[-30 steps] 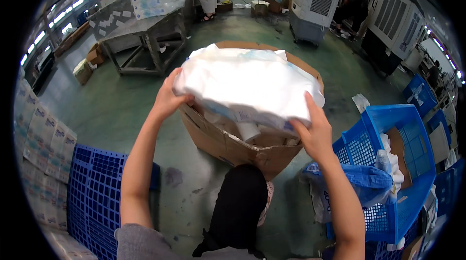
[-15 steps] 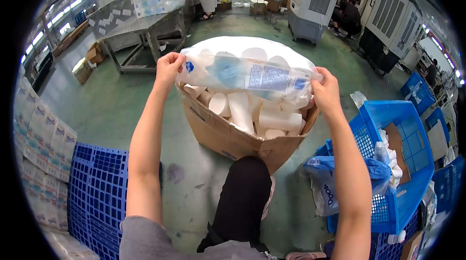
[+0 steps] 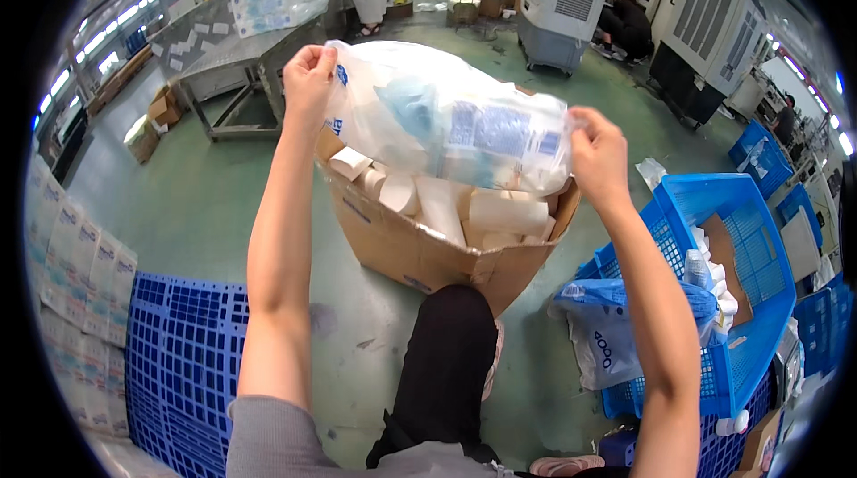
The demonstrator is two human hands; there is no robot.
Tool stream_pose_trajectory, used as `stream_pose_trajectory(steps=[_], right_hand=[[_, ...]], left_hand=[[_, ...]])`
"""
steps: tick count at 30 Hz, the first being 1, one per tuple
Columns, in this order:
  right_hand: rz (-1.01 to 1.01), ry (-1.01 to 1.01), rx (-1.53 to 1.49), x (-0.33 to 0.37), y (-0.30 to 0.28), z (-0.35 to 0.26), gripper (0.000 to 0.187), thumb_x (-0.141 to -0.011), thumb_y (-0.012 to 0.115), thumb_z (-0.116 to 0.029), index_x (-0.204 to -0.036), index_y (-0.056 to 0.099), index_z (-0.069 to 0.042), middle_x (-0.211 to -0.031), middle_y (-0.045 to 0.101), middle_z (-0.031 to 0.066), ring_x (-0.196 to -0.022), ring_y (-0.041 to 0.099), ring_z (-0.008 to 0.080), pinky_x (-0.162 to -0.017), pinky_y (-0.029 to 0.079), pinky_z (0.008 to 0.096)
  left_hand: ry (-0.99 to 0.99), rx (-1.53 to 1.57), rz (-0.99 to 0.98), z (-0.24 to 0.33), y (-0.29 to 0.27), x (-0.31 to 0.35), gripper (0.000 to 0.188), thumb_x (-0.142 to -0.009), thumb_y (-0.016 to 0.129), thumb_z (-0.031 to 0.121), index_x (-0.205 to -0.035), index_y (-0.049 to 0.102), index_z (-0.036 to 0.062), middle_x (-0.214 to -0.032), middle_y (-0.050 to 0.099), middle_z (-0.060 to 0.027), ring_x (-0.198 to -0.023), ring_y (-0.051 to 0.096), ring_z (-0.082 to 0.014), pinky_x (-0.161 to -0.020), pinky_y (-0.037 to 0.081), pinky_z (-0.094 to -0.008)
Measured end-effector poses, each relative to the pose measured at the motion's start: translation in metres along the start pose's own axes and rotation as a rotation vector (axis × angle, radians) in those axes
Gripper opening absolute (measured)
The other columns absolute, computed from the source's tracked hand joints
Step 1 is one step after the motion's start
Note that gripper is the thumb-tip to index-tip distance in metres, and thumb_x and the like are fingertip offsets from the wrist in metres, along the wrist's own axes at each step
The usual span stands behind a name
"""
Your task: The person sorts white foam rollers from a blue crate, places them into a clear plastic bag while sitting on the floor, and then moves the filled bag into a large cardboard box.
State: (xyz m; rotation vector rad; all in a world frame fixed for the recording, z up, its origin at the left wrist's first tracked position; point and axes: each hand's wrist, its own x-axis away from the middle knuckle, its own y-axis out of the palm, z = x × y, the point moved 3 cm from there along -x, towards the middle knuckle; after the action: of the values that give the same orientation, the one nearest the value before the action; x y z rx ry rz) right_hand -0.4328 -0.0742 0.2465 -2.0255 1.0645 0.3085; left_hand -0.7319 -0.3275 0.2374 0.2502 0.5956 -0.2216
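A white plastic bag (image 3: 446, 125) with blue print is stretched between my two hands, above an open cardboard box. My left hand (image 3: 308, 83) is closed in a pinch on its upper left corner. At the opposite end my right hand (image 3: 598, 155) grips the bag's edge with curled fingers. The bag bulges in the middle; what it contains is hidden now. Loose white paper rolls (image 3: 437, 208) fill the cardboard box (image 3: 402, 250) beneath, and the bag covers the box's far part.
Blue plastic crates (image 3: 661, 286) stand at the right, with a plastic bag (image 3: 607, 344) at their near side. A blue pallet (image 3: 183, 344) and stacked wrapped packs (image 3: 85, 273) are at the left. Farther off are a metal table (image 3: 232, 58) and an air cooler (image 3: 567, 5).
My left hand has risen, lifting the bag's left end, so the bag now slants down to the right. Its printed side spreads taller, and the round shapes along its top no longer show.
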Motion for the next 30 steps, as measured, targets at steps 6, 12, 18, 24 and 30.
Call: stream_pose_trajectory(steps=[6, 12, 18, 24, 30], right_hand=[[-0.024, -0.035, 0.021, -0.023, 0.001, 0.017, 0.030, -0.077, 0.047, -0.006, -0.101, 0.064, -0.003, -0.072, 0.064, 0.0193, -0.067, 0.062, 0.0337, -0.065, 0.047, 0.0395], [-0.074, -0.312, 0.325, 0.014, -0.001, 0.027, 0.027, -0.077, 0.048, -0.006, -0.099, 0.064, -0.005, -0.071, 0.061, 0.0211, -0.063, 0.061, 0.0332, -0.062, 0.047, 0.0392], [-0.041, -0.181, -0.050, -0.003, -0.015, -0.016, 0.027, -0.079, 0.047, -0.006, -0.099, 0.064, -0.001, -0.062, 0.057, 0.0187, -0.056, 0.058, 0.0254, -0.057, 0.044, 0.0342], [0.014, -0.228, 0.004, 0.027, -0.008, -0.009, 0.024, -0.082, 0.047, -0.006, -0.094, 0.066, 0.000, -0.070, 0.063, 0.0189, -0.066, 0.063, 0.0293, -0.065, 0.048, 0.0361], [0.129, -0.009, -0.252, 0.030, -0.024, 0.018, 0.023, -0.082, 0.051, -0.010, -0.097, 0.066, 0.000, -0.082, 0.065, 0.0196, -0.070, 0.064, 0.0295, -0.067, 0.049, 0.0337]], left_hand=[[0.286, -0.710, -0.048, -0.001, 0.038, -0.034, 0.020, -0.086, 0.059, 0.021, -0.079, 0.058, 0.0025, -0.067, 0.060, -0.0115, -0.063, 0.059, -0.0248, -0.058, 0.043, -0.0368], [0.280, -0.980, -0.157, -0.066, 0.039, 0.016, 0.023, -0.089, 0.050, 0.025, -0.084, 0.055, 0.0039, -0.076, 0.060, -0.0169, -0.075, 0.059, -0.0372, -0.068, 0.043, -0.0483], [0.160, -0.211, 0.056, 0.007, 0.016, -0.036, 0.019, -0.091, 0.055, 0.017, -0.083, 0.057, 0.0004, -0.070, 0.056, -0.0013, -0.063, 0.048, -0.0077, -0.058, 0.041, -0.0260], [0.177, -0.247, -0.181, 0.000, 0.042, -0.006, 0.019, -0.093, 0.050, 0.016, -0.082, 0.055, 0.0009, -0.068, 0.053, 0.0016, -0.062, 0.045, -0.0064, -0.055, 0.039, -0.0241], [0.245, -0.466, -0.531, 0.004, 0.057, 0.128, 0.038, -0.080, 0.064, 0.032, -0.094, 0.049, 0.0005, -0.109, 0.050, -0.0171, -0.103, 0.046, -0.0330, -0.092, 0.033, -0.0447]])
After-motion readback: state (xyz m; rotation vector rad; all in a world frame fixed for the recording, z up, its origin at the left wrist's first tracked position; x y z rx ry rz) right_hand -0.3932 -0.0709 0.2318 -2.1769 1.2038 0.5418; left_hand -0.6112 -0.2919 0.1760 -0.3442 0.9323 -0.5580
